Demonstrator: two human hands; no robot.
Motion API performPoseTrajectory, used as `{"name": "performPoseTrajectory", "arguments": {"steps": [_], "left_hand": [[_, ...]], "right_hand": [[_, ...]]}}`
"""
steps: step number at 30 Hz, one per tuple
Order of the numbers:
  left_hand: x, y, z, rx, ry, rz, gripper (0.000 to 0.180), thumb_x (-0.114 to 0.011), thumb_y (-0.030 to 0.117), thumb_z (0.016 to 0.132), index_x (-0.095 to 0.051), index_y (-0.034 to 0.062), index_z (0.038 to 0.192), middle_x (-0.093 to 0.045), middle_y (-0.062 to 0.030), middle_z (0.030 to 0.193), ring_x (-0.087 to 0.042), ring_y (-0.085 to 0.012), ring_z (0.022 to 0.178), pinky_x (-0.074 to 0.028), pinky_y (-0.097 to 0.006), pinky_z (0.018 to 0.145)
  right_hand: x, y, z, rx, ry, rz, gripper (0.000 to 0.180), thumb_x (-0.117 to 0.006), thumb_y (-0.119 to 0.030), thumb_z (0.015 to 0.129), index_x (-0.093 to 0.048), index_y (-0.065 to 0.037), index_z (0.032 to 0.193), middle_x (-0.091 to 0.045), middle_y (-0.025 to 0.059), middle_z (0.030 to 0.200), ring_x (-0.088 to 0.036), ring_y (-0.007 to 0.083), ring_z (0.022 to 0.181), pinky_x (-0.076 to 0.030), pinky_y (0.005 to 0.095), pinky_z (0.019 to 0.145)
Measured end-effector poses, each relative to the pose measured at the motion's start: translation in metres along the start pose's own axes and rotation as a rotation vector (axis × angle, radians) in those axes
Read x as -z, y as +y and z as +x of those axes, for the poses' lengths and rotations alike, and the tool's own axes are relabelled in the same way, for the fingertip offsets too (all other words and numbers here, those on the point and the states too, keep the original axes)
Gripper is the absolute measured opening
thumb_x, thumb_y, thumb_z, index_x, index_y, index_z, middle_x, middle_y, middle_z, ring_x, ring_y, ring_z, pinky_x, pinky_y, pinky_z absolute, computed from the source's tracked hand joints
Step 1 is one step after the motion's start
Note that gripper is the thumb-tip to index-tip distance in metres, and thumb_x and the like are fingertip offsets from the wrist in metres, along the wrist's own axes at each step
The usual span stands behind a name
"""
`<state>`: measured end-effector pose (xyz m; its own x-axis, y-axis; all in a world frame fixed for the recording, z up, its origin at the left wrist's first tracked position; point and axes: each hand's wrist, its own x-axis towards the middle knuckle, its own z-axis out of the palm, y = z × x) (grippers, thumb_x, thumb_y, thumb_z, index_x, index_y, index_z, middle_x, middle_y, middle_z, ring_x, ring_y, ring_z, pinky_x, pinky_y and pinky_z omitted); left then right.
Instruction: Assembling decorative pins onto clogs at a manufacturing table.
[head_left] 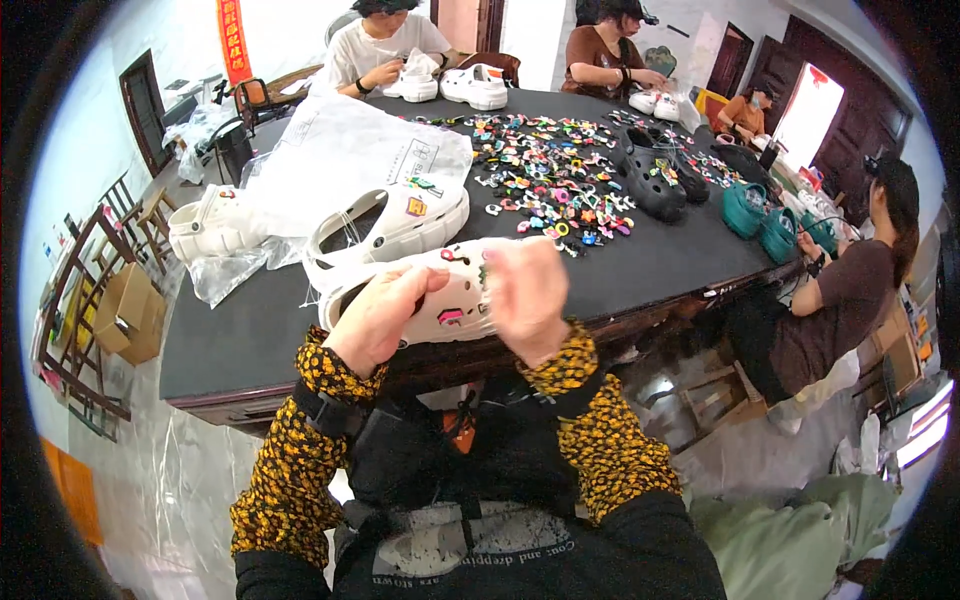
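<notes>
Well left of the held clog (462,288), a white clog (213,228) shows a charm; just behind the held clog, another white clog (432,222) also carries charms. The left hand (385,312) is closed on the held clog, thumb uppermost. Between both hands, the held clog already bears several charms, so it looks partly decorated. Over its toe, the right hand (528,295) is half-curled and blurred; whether it grips anything, I cannot tell. Beyond, rightward, numerous loose charms (568,205) remain unattached.

Charms (555,190) on table (225,340), right of bag (350,135).
</notes>
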<state>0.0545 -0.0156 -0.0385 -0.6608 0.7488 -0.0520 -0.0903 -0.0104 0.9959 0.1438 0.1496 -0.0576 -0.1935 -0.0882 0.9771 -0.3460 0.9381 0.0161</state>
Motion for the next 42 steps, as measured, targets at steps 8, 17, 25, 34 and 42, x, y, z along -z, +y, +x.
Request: {"name": "performPoseTrajectory", "arguments": {"steps": [8, 17, 25, 34, 42], "left_hand": [[-0.002, 0.005, -0.002, 0.015, -0.002, -0.049, 0.029, -0.055, 0.018, 0.088, -0.062, -0.0024, 0.107, -0.065, -0.006, 0.097, -0.059, -0.0132, 0.085, -0.047, -0.027, 0.077], [0.002, -0.004, -0.002, -0.014, -0.082, -0.036, 0.026, -0.055, 0.017, 0.089, -0.065, -0.0048, 0.101, -0.065, -0.0036, 0.096, -0.057, -0.0097, 0.088, -0.043, -0.025, 0.081], [0.0, 0.0, 0.0, -0.02, -0.077, -0.013, 0.029, -0.054, 0.017, 0.089, -0.062, -0.0032, 0.108, -0.067, -0.0077, 0.101, -0.062, -0.0144, 0.089, -0.048, -0.028, 0.081], [0.001, 0.004, -0.008, -0.026, -0.139, -0.065, 0.036, -0.058, 0.019, 0.09, -0.058, -0.003, 0.118, -0.063, -0.0067, 0.11, -0.058, -0.0126, 0.095, -0.045, -0.027, 0.086], [0.006, 0.004, 0.003, -0.097, -0.319, 0.078, 0.032, -0.065, 0.02, 0.088, -0.062, 0.0, 0.112, -0.065, -0.0043, 0.103, -0.058, -0.0118, 0.091, -0.045, -0.026, 0.082]], "right_hand": [[0.011, 0.122, -0.015, -0.852, -0.066, 0.184, 0.023, -0.052, -0.019, 0.094, -0.062, 0.001, 0.093, -0.06, 0.0062, 0.063, -0.057, 0.0124, 0.053, -0.044, 0.0296, 0.048], [-0.01, 0.194, -0.036, -1.095, -0.488, 0.169, 0.028, -0.055, -0.024, 0.089, -0.064, -0.001, 0.076, -0.051, 0.0013, 0.052, -0.043, 0.0096, 0.038, -0.033, 0.0273, 0.037], [-0.008, 0.174, -0.01, -1.226, -0.226, 0.39, 0.025, -0.048, -0.017, 0.094, -0.059, -0.001, 0.109, -0.065, 0.0042, 0.087, -0.063, 0.0128, 0.083, -0.051, 0.0247, 0.063], [0.011, 0.033, 0.018, -0.522, -0.163, 0.504, 0.016, -0.05, -0.002, 0.092, -0.06, 0.0, 0.105, -0.066, 0.0075, 0.089, -0.062, 0.0142, 0.078, -0.05, 0.0285, 0.069], [0.019, 0.002, 0.01, -0.087, -0.239, 0.191, 0.019, -0.061, -0.004, 0.084, -0.061, -0.002, 0.103, -0.062, 0.0129, 0.088, -0.059, 0.0303, 0.084, -0.045, 0.0393, 0.075]]}}
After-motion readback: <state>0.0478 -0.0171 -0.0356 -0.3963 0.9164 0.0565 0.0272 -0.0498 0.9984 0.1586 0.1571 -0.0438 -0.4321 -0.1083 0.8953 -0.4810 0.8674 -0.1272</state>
